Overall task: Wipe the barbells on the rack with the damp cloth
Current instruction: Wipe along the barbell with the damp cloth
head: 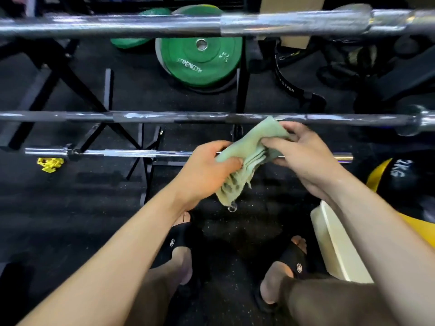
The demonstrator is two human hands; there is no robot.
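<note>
A pale green damp cloth (244, 151) with dark stripes is held between both hands, just below the middle barbell. My left hand (207, 170) grips its lower part and my right hand (303, 151) pinches its upper part. Water drips from the cloth's bottom edge. Three barbells lie across the rack: a thick chrome top barbell (164, 25), a dark middle barbell (141, 116) with white smears, and a lower chrome barbell (129, 152) that passes behind the cloth and my hands.
Green weight plates (200, 60) lean behind the black rack frame (146, 165). A white container (334, 241) stands at the right by my sandalled feet. A yellow and black medicine ball (388, 172) sits at the far right. A yellow scrap (50, 163) lies on the floor.
</note>
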